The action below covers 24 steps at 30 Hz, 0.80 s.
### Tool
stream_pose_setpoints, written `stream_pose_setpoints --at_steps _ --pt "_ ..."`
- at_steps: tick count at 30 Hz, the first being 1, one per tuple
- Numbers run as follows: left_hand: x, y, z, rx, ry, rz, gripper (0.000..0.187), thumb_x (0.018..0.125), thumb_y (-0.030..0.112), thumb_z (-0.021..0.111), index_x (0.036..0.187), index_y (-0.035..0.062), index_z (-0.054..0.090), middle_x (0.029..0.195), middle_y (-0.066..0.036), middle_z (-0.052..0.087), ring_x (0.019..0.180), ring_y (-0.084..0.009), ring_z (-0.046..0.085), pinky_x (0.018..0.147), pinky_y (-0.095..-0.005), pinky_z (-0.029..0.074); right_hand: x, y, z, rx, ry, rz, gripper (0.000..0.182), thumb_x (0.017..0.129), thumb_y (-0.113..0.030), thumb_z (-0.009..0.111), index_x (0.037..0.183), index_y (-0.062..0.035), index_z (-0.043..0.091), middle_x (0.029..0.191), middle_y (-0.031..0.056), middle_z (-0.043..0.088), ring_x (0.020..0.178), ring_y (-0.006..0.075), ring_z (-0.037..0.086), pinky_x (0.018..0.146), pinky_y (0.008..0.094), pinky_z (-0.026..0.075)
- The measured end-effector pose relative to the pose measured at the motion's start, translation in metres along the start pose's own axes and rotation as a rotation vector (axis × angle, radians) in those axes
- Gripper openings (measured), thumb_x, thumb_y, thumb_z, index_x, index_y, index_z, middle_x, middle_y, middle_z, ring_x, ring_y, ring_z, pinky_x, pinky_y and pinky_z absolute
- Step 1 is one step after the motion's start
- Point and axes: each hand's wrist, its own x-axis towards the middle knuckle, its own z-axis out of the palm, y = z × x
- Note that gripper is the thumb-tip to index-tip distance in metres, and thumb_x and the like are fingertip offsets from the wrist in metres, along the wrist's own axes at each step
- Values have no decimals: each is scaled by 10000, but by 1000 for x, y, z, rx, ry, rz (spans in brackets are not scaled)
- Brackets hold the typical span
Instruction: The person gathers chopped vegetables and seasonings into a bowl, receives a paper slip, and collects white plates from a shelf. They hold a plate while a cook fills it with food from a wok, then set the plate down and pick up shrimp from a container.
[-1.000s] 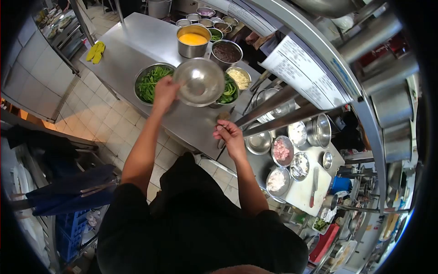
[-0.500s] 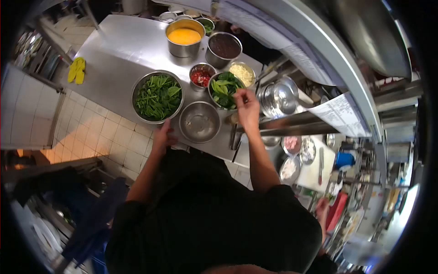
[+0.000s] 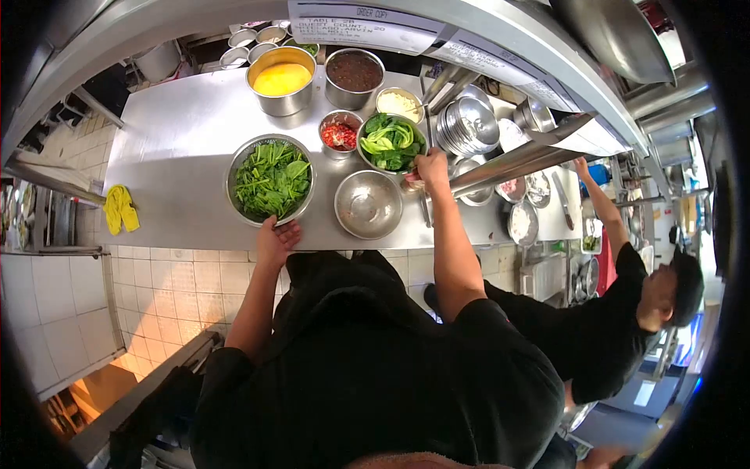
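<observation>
Bowl (image 3: 368,205) now rightward, rim up

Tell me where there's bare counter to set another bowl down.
Free: the steel counter left of the big greens bowl and yellow pot, out to the yellow cloth. Crowded: from the empty bowl rightward, around the right hand.

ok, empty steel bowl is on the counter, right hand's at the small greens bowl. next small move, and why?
Probably lift a pinch of leaves from the greens bowl and drop it into the empty bowl. The right hand sits at that bowl's near rim, the empty bowl lies just beside it, and the left hand rests on the counter edge, holding nothing.
</observation>
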Motion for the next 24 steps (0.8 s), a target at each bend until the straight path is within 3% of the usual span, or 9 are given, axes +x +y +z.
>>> stream_pose_setpoints --at_steps 2,6,10,14,15,18,19,22,24 --pt "0 19 -7 96 81 19 421 921 393 483 1141 38 534 995 -154 658 860 -281 654 754 -443 527 -1 -6 3 -64 28 -60 160 796 39 514 918 138 484 703 205 583 466 289 618 368 376 538" --pt "-5 43 -18 312 83 -35 598 900 560 506 1190 37 511 978 -160 666 839 -283 670 739 -422 528 9 -17 34 -65 -17 -61 137 797 29 525 893 126 538 705 186 601 501 261 638 391 361 548" --pt "-31 47 -9 665 -94 -143 650 865 630 532 1110 31 588 923 -135 677 798 -225 668 672 -356 529 43 -19 85 -29 -193 -32 145 822 26 517 922 130 526 711 215 614 515 279 653 400 366 555" --pt "-33 17 15 753 -234 -91 455 886 462 607 1029 32 628 906 -95 676 750 -175 656 627 -277 516 57 -17 100 -29 -284 45 180 844 10 541 962 141 503 740 236 621 496 279 646 403 365 559" --pt "-28 11 19 773 -256 -94 360 897 378 612 1002 35 646 895 -75 678 739 -164 653 620 -268 506 51 -24 94 -110 -327 52 230 874 -71 555 1002 120 530 784 223 638 544 260 665 439 361 573" --pt "-12 -7 34 920 -245 4 363 893 359 615 1004 16 652 872 -99 678 738 -174 653 618 -291 503 66 -13 67 -72 -308 29 283 905 -166 536 1005 96 576 800 197 650 568 251 669 445 338 574" --pt "-13 -6 48 1019 -242 114 358 890 342 623 1024 12 648 877 -105 680 732 -169 648 627 -296 506 78 -4 52 -387 -262 -95 336 902 -251 524 981 53 642 832 171 668 658 268 676 564 387 587" --pt "-8 -3 99 1176 -272 470 365 875 311 647 1081 10 637 899 -124 686 730 -170 640 660 -315 512 97 17 24 -1120 -496 -656 341 852 -268 597 874 65 670 830 219 670 796 306 694 707 432 541" --pt "15 -12 128 1102 -357 728 390 858 317 663 1112 22 628 928 -138 689 747 -197 646 691 -337 511 81 -6 28 -1172 -723 -417 435 775 -391 655 915 19 702 912 200 683 923 314 668 805 435 503"
